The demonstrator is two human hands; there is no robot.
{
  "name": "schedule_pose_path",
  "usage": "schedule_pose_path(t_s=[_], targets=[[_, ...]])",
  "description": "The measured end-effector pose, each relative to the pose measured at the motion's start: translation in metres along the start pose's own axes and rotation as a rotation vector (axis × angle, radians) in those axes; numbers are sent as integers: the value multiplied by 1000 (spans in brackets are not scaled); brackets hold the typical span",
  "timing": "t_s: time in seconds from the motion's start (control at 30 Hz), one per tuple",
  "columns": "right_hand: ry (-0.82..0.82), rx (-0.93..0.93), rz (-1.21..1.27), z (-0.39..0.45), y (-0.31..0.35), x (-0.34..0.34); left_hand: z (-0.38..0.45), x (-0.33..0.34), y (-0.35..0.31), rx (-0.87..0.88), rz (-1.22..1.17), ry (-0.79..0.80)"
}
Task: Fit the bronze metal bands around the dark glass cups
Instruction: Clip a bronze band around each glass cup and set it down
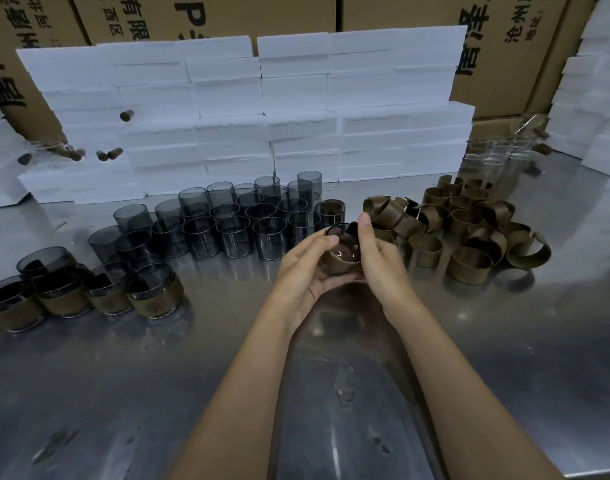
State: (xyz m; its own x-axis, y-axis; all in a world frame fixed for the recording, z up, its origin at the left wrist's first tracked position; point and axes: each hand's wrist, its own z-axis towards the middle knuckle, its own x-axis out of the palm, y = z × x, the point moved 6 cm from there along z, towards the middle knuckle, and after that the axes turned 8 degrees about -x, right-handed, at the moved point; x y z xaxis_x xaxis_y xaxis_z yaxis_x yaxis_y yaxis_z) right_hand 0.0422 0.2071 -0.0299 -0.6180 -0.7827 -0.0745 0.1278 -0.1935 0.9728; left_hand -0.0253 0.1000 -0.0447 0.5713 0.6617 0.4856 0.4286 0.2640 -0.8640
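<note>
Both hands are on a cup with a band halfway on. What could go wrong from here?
1. The dark glass cup is held tilted above the steel table between the left hand and right hand; a slip could crack it.
2. The bronze metal band may seat crooked.
3. The pile of loose bronze bands lies just beside the right hand and could be knocked.

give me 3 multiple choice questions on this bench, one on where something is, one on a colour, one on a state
1. Where is the loose band pile?
A. on the person's right
B. on the far left
C. on the foam blocks

2. What colour are the foam blocks?
A. black
B. white
C. green

3. What is the held cup's state?
A. standing on the table
B. lying shattered
C. held in both hands, band on it

Answers: 1 A, pile lies right of the right hand. 2 B, plainly white. 3 C, left hand and right hand grip it.
</note>
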Motion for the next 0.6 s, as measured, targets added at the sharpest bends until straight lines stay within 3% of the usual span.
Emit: schedule_pose_path(t_s=[0.13,0.3,0.4,0.47,0.6], targets=[[12,8,70,1,-1,3,0,4,-2,-27,-21,-4],[12,-2,97,-1,0,17,-2,-1,-7,27,-8,-161],[67,-8,94,-2,-1,23,-3,-6,-5,-26,-94,-173],[91,-13,127,-3,-3,26,-2,-12,-3,-50,-151,-269],[-29,21,272,-3,0,22,-5,-14,-4,-69,-132,-322]])
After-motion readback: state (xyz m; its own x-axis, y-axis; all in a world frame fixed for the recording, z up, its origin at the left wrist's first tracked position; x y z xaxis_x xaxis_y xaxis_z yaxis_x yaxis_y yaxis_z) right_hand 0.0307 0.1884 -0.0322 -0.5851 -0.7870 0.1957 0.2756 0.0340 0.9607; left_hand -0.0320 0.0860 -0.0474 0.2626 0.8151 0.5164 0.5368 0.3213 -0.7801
